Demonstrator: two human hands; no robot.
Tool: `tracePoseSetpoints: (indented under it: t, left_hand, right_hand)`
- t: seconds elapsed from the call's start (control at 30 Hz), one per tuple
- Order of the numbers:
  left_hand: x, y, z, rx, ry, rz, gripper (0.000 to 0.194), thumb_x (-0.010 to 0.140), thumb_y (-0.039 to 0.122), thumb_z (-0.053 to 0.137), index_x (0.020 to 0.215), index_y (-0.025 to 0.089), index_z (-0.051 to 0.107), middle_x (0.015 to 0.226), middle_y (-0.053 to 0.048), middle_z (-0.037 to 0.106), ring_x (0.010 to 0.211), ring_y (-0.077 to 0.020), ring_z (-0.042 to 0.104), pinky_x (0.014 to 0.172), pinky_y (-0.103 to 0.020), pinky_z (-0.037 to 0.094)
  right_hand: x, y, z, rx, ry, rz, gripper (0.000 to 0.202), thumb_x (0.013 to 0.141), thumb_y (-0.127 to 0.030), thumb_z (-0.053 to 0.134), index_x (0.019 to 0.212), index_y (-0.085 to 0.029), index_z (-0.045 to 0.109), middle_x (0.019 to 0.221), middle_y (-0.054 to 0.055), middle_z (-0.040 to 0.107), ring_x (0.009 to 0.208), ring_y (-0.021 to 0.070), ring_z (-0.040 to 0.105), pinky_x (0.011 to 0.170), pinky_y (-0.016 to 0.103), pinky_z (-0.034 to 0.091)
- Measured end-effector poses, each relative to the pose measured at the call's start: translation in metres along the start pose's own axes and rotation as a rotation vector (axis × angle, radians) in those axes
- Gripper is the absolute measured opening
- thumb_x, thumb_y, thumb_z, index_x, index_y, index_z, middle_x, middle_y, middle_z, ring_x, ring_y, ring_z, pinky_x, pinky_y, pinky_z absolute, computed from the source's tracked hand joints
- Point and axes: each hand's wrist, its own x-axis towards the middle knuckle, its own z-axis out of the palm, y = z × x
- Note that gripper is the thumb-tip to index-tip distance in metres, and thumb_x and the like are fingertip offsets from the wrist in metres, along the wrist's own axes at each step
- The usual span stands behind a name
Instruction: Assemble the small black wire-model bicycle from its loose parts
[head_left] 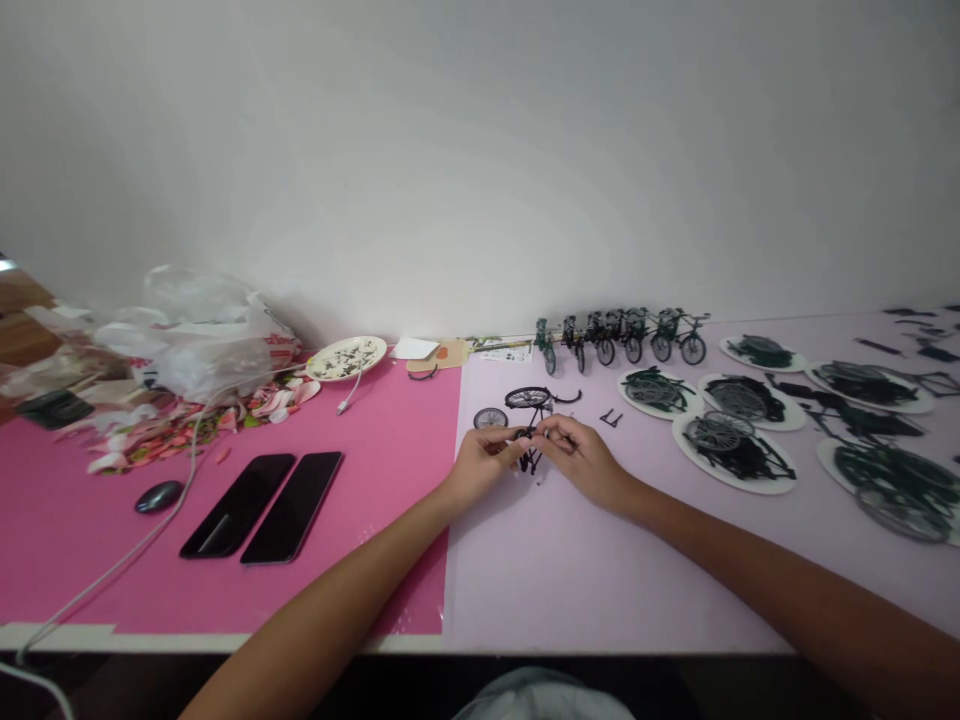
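A small black model bicycle frame with one spoked wheel [528, 397] is held over the pale part of the table. My left hand [486, 462] pinches it from the left, fingers closed. From the right, my right hand [581, 455] grips the same frame, its fingertips nearly meeting the left ones. The fingers hide the middle of the frame. Just behind my left hand lies a loose wheel [491, 418]. A thin curved black part [568, 397] shows behind my right hand, and small black pieces [611, 417] lie to its right.
Several assembled model bicycles [634, 335] stand by the wall. White plates [787, 484] of dark parts are at the right. Two phones [292, 507], a mouse [159, 497], a cable [191, 470], plastic bags [202, 340] and a plate of small bits [346, 358] sit at the left.
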Motion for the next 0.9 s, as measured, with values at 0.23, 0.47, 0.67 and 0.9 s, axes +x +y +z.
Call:
tracePoseSetpoints:
  t: [0.23,0.47,0.67,0.9]
  left_hand:
    - [0.0004,-0.0016,-0.0004,-0.011,0.001,-0.022,0.058,0.076,0.063,0.084,0.103,0.012,0.085,0.075,-0.005,0.07,0.058,-0.0122,0.056,0.061,-0.027,0.047]
    - [0.0007,-0.0003,-0.0007,0.001,0.023,-0.048,0.057,0.075,0.062,0.084,0.1,0.011,0.085,0.068,-0.003,0.066,0.058,-0.0121,0.055,0.061,-0.026,0.045]
    - [0.0007,0.0001,-0.0009,-0.01,0.026,-0.057,0.058,0.075,0.062,0.084,0.099,0.01,0.085,0.068,-0.003,0.065,0.058,-0.0121,0.055,0.061,-0.026,0.044]
    - [0.0,0.0023,-0.0005,-0.017,0.026,-0.064,0.058,0.075,0.063,0.084,0.098,0.011,0.085,0.065,-0.002,0.064,0.058,-0.0125,0.054,0.061,-0.027,0.045]
  right_hand:
    - [0.0026,0.0036,0.0002,0.083,0.013,0.084,0.051,0.083,-0.069,0.073,0.089,-0.018,0.072,0.061,-0.008,0.031,0.055,0.011,0.03,0.054,0.027,0.028]
    - [-0.0002,-0.0004,0.0023,0.076,0.022,0.086,0.052,0.085,-0.069,0.07,0.093,-0.018,0.071,0.063,-0.006,0.038,0.059,0.0131,0.039,0.058,0.027,0.035]
    - [-0.0011,0.002,0.0023,0.053,0.023,0.071,0.047,0.089,-0.064,0.067,0.097,-0.017,0.072,0.065,-0.005,0.041,0.061,0.0141,0.042,0.06,0.028,0.036]
    - [-0.0024,0.0015,0.002,0.011,0.047,0.031,0.048,0.091,-0.065,0.065,0.094,-0.018,0.074,0.063,-0.005,0.04,0.06,0.0141,0.039,0.057,0.028,0.034]
